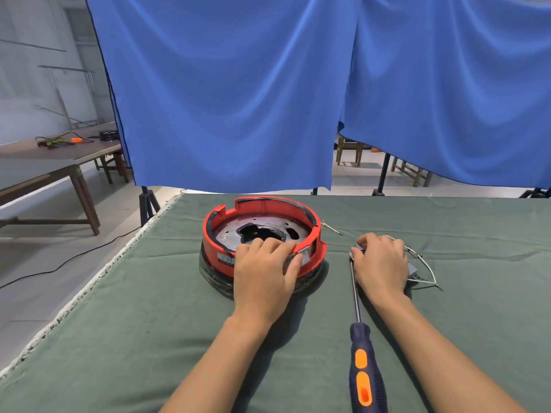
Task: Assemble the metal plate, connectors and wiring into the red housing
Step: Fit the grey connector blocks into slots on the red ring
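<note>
My left hand (265, 265) grips the near rim of the red housing (262, 234), which sits on the green cloth (149, 308) with the metal plate (238, 232) inside. My right hand (380, 263) curls over the wiring (423, 263) beside it, pinching a small metal part; the screwdriver (362, 353) lies between my arms.

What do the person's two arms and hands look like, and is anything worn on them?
Both forearms are bare as far as the picture shows: no sleeves in view. The left hand and the right hand wear no gloves. No watch, ring or bracelet shows on the wrists or fingers.
</note>
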`<control>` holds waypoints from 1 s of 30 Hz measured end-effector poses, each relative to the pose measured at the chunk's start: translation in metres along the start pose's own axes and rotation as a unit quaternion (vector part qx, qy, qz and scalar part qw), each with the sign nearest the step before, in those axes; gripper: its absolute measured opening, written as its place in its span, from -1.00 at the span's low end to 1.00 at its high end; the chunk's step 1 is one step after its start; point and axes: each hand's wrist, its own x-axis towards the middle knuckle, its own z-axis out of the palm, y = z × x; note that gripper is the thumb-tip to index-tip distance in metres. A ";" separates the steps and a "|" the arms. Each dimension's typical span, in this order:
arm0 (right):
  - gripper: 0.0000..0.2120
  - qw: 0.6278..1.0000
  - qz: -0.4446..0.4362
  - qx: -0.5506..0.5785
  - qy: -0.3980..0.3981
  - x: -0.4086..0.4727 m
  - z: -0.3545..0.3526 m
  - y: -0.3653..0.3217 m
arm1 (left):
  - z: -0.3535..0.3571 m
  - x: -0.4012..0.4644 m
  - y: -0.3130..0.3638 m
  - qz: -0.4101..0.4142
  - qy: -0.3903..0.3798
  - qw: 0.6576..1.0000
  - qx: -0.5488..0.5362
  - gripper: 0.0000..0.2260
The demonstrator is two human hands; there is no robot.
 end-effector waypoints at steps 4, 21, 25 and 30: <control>-0.86 0.990 -0.055 0.126 0.030 -0.006 -0.005 0.002 | -0.002 -0.001 -0.001 0.005 -0.005 1.000 -0.007 -0.80; -0.82 0.860 -0.027 0.490 -0.139 -0.038 -0.038 -0.027 | -0.014 0.003 -0.002 0.009 -0.104 0.994 0.021 -0.69; -0.85 0.846 -0.024 0.512 -0.148 -0.036 -0.038 -0.029 | -0.016 0.008 -0.007 -0.003 -0.099 0.995 -0.011 -0.71; -0.83 0.835 -0.034 0.524 -0.164 -0.038 -0.035 -0.034 | -0.019 0.007 -0.017 -0.024 -0.086 0.996 -0.009 -0.65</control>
